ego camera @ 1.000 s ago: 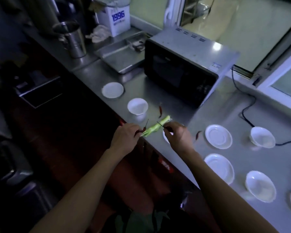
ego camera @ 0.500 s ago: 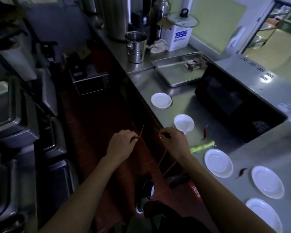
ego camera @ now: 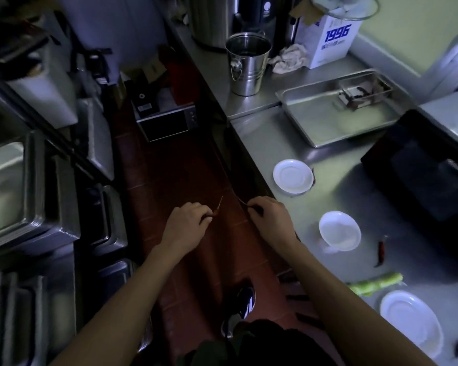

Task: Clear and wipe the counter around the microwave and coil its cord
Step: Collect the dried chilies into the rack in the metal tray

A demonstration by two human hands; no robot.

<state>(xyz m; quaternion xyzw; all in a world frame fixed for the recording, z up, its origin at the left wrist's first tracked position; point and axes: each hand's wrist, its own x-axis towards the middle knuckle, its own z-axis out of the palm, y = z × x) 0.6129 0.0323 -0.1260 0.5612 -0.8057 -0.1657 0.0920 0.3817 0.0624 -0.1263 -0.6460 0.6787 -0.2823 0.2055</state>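
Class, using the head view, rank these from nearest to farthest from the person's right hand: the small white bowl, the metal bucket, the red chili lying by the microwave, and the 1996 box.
From the right hand:
1. Small white bowl, just right of the hand on the counter.
2. Red chili, further right, beside the microwave.
3. Metal bucket, far up the counter.
4. 1996 box, farthest, behind and right of the bucket.

The bench (ego camera: 328, 165) is showing dull grey steel. White saucers (ego camera: 293, 176) are sitting pale against it. A red chilli (ego camera: 380, 250) and a light green vegetable stalk (ego camera: 376, 283) are lying there. The microwave (ego camera: 423, 170) is looking black. The white box (ego camera: 328, 40) is bearing blue "1996" lettering. The floor (ego camera: 175, 180) is showing dark red tiles.
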